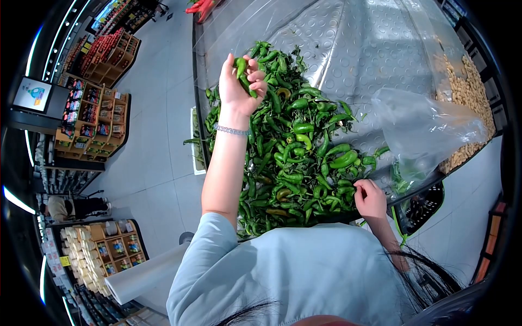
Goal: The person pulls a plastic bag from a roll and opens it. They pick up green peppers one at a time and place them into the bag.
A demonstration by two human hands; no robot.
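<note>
A heap of green chili peppers (288, 179) covers the near left part of the display stand. My left hand (239, 89) is raised over the heap's far left side, palm up, with fingers curled around green peppers (242, 76). At the heap's near right edge is my right hand (371, 200), its fingers bent together and touching the peppers; whatever is pinched there is hidden. Just beyond it lies a clear plastic bag (421, 127) with some green peppers (408, 174) showing through its lower end.
Peanuts (465, 89) fill the right side of the silver dimpled stand (375, 49). Red peppers (202, 10) lie at the far left corner. A black basket (418, 209) is below the right edge. Store shelves (95, 117) and a plastic roll (144, 274) stand left.
</note>
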